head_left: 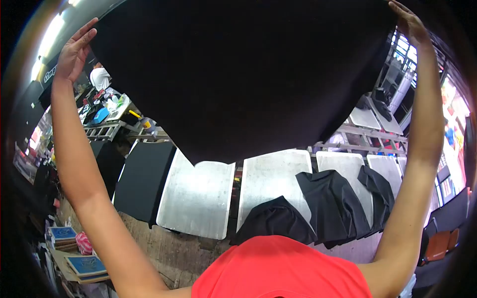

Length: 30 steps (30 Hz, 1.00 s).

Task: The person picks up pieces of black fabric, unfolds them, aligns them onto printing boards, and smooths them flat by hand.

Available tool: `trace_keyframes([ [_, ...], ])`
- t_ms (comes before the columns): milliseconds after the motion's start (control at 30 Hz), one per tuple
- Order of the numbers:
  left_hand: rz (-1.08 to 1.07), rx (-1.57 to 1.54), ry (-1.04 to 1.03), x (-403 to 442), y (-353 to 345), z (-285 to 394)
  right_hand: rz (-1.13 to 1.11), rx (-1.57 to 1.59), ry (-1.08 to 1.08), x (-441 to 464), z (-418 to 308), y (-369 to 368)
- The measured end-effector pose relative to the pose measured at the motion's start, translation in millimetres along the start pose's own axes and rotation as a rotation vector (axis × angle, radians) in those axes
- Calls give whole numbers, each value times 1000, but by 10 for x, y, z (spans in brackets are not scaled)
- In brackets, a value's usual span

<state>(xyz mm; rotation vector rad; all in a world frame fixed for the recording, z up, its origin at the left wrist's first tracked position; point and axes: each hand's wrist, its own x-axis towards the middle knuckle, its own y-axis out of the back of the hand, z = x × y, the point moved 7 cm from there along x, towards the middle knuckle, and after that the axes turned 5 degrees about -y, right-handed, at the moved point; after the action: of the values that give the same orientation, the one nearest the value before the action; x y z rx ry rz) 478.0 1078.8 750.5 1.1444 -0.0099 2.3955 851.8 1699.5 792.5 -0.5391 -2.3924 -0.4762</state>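
A wide sheet of black cloth (pixel 238 79) is stretched up in front of me between both arms. My left hand (pixel 73 55) grips its upper left edge between thumb and fingers. On the other side, my right hand (pixel 412 25) holds the upper right edge, with the fingertips partly behind the cloth. The lower edge of the cloth hangs over the far ends of a row of pale, flat boards. Below it, a bare board (pixel 196 198) lies between a board covered in smooth black cloth (pixel 141 181) and another bare board (pixel 276 174).
Crumpled black cloth pieces (pixel 333 203) drape over the near ends of the right-hand boards. Metal rails (pixel 357 139) run behind. Blue-meshed frames (pixel 87 265) are stacked at the lower left. A person in white (pixel 100 78) is at the far left.
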Motion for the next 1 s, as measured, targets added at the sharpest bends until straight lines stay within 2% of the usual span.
trace_keyframes([
  [167, -40, 191, 27, 13, 145, 113, 68, -69, 11, 33, -54, -11],
  [333, 104, 389, 70, -76, 382, 218, 62, -98, -8, 118, -41, -87],
  [400, 92, 390, 77, -127, 489, 239, 113, -130, -4, 162, -44, -209],
  [500, 113, 397, 107, -293, 647, 306, 146, 39, 91, 103, -105, -580],
  [633, 150, 301, 137, -604, 681, 418, -29, 122, 60, 413, 133, -465],
  [700, 154, 290, 179, -777, 646, 541, -7, -151, 52, 626, 247, -379],
  [833, 250, 338, 254, -1222, 533, 935, -77, -78, 117, 982, 567, -266],
  [900, 303, 400, 261, -1468, 357, 1180, -45, -680, 1215, 696, 277, -503],
  [933, 332, 450, 264, -1566, 299, 1312, -55, -649, 1221, 650, 279, -598],
  [1000, 378, 423, 263, -1760, 334, 1481, 30, -31, 230, 873, 600, -533],
])
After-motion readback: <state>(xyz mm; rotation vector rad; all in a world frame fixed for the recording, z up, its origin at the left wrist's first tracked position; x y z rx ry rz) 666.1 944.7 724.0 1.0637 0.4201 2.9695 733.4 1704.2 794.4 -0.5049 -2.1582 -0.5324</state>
